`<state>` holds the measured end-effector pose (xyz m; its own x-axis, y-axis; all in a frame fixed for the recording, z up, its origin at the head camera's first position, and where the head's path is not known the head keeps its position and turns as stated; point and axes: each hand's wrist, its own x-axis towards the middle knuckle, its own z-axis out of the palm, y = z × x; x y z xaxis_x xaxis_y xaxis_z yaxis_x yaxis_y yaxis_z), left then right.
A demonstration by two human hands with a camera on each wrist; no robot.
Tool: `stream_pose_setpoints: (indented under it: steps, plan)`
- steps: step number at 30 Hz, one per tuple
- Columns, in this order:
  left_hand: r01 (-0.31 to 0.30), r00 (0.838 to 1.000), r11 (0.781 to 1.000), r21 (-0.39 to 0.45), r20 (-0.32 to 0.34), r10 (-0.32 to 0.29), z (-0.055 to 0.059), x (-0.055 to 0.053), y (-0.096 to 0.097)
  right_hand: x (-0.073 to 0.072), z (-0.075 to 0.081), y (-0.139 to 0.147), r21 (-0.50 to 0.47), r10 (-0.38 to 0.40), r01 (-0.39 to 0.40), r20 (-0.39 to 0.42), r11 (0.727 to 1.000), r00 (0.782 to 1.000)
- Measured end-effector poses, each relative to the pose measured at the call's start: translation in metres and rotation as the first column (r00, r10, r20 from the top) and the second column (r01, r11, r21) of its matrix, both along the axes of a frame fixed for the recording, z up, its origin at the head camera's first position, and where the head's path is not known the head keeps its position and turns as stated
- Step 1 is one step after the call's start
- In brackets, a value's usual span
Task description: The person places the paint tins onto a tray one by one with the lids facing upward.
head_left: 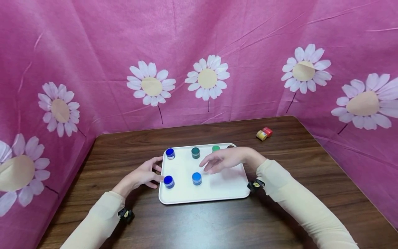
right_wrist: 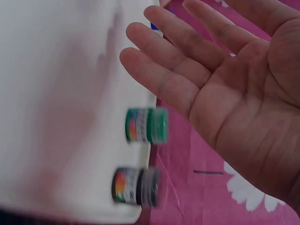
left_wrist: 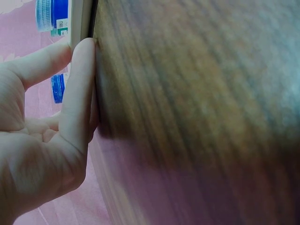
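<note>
A white tray [head_left: 183,192] lies on the table, bearing several small paint jars. My left hand [head_left: 144,174] rests at the tray's left edge, thumb at the rim beside the front-left dark blue jar [head_left: 169,182], fingers extended along the side. My right hand [head_left: 225,160] hovers over the tray's right half, fingers loosely extended and holding nothing. Just left of it stands a lighter blue jar [head_left: 197,178]. Along the back row are another dark blue jar [head_left: 170,154], a dark green jar [head_left: 195,153], a green jar [right_wrist: 145,125] and a dark jar [right_wrist: 136,186], the last partly hidden in the head view.
A yellow jar [head_left: 261,135] and a red jar [head_left: 267,131] lie together on the brown wooden table [head_left: 199,224], behind the tray to the right. A pink cloth [head_left: 248,34] with white flowers hangs around the table's back and sides.
</note>
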<state>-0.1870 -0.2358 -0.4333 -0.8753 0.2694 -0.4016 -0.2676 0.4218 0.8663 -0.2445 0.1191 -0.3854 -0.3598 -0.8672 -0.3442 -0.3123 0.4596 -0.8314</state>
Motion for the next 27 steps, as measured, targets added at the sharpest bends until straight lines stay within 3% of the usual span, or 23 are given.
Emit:
stream_pose_setpoints:
  steps: [5,11,14,17,20,22,27]
  plan:
    - [0.001,1.0,1.0,-0.001,0.002,-0.001,-0.001,-0.001,-0.001,-0.007,-0.001,0.019,-0.131,-0.143,0.127,-0.125,0.983,0.982]
    - [-0.002,1.0,1.0,0.003,0.003,0.002,-0.002,-0.001,-0.001,-0.015,-0.007,0.049,-0.262,-0.384,0.33,-0.193,0.907,0.903]
    - [-0.002,1.0,1.0,0.01,-0.004,0.002,-0.002,-0.001,-0.001,-0.02,-0.01,0.066,-0.326,-0.504,0.44,-0.145,0.837,0.852]
    - [-0.002,1.0,1.0,0.008,-0.011,0.002,-0.001,-0.001,-0.001,-0.026,-0.011,0.085,-0.399,-0.605,0.537,-0.059,0.743,0.794]
    - [-0.002,1.0,1.0,0.001,-0.012,0.002,0.0,-0.001,0.0,-0.034,-0.012,0.106,-0.445,-0.682,0.597,-0.043,0.667,0.73]
    - [-0.003,1.0,1.0,-0.001,-0.011,0.003,0.0,-0.001,0.0,-0.037,-0.011,0.12,-0.453,-0.728,0.628,-0.07,0.633,0.682]
    - [0.003,1.0,1.0,-0.002,-0.012,-0.003,-0.002,-0.002,0.0,-0.044,-0.014,0.151,-0.435,-0.805,0.69,-0.173,0.579,0.567]
